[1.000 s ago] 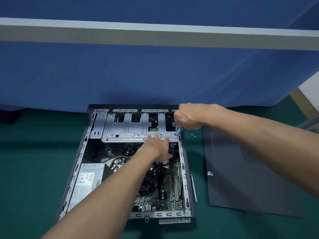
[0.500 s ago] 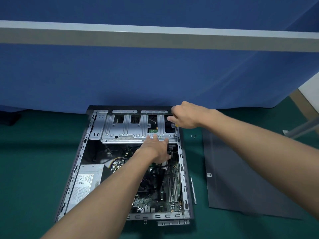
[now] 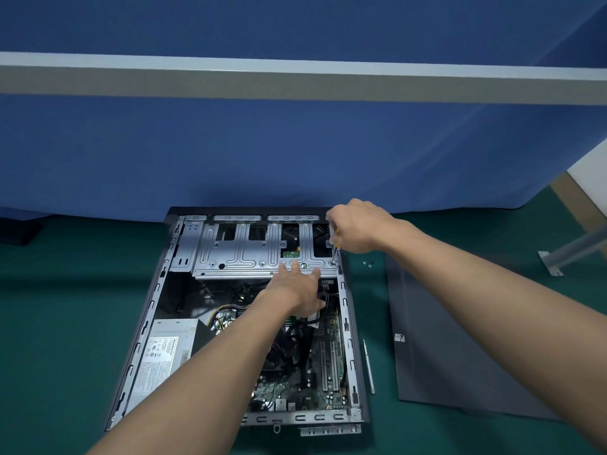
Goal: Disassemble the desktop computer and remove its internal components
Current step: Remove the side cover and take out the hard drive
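Observation:
An open desktop computer case (image 3: 151, 303) lies flat on the green mat. A silver metal drive cage (image 3: 243, 254) spans its far end. My left hand (image 3: 297, 287) rests on the cage's near edge, fingers on top and thumb below. My right hand (image 3: 356, 229) grips a small yellow-handled screwdriver (image 3: 334, 246) upright, with its tip on the cage's right near corner. The power supply (image 3: 166, 353) sits at the near left and the green motherboard (image 3: 323, 366) at the near right, partly hidden by my left forearm.
The removed dark side panel (image 3: 460, 343) lies on the mat right of the case. Two small screws (image 3: 367, 264) sit between them. A thin silver tool (image 3: 368, 366) lies along the case's right side. A blue partition (image 3: 295, 152) stands behind. A metal leg (image 3: 565, 251) is at far right.
My right hand has risen slightly above the cage's right corner, so the screwdriver's yellow handle and shaft now show. My left hand stays on the cage edge.

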Demonstrator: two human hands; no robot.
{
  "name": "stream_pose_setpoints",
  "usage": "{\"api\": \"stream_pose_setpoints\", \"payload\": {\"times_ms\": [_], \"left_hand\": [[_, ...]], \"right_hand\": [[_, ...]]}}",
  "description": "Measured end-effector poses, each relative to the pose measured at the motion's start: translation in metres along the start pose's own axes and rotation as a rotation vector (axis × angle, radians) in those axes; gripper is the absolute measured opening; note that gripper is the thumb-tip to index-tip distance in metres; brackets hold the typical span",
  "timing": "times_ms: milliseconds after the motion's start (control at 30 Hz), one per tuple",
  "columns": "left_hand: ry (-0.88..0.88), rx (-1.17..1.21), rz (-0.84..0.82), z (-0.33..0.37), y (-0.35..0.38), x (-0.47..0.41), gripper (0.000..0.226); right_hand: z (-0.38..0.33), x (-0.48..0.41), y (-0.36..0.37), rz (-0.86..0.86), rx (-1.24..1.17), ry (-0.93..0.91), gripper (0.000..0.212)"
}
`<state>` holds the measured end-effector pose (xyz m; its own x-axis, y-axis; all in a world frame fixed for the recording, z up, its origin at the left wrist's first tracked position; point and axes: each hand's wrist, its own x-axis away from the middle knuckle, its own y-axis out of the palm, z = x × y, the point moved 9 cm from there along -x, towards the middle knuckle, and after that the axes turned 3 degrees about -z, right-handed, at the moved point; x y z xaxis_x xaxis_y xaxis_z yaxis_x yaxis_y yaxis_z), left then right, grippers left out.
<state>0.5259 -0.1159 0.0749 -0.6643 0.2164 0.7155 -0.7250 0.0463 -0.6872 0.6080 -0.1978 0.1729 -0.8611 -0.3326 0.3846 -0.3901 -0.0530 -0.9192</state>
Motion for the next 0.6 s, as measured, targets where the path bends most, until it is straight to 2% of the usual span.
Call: {"api": "stream_pose_setpoints", "payload": {"times_ms": [167,300,400,533,600], "left_hand": [[0.004,-0.001,0.008,0.0,0.001,0.001,0.077],[0.003,0.0,0.009,0.0,0.001,0.002,0.077],[0.009,0.009,0.011,0.001,-0.001,0.004,0.077],[0.012,0.005,0.017,0.001,-0.001,0.005,0.077],[0.011,0.005,0.017,0.001,-0.001,0.005,0.077]], "right_hand": [[-0.003,0.0,0.001,-0.043,0.026,-0.037,0.008],[0.01,0.003,0.0,-0.019,0.171,0.125,0.045],[0.011,0.004,-0.003,0.036,0.137,0.136,0.035],[0.004,0.007,-0.003,0.032,0.07,0.067,0.03],[0.0,0.007,-0.005,0.02,0.067,0.007,0.019]]}}
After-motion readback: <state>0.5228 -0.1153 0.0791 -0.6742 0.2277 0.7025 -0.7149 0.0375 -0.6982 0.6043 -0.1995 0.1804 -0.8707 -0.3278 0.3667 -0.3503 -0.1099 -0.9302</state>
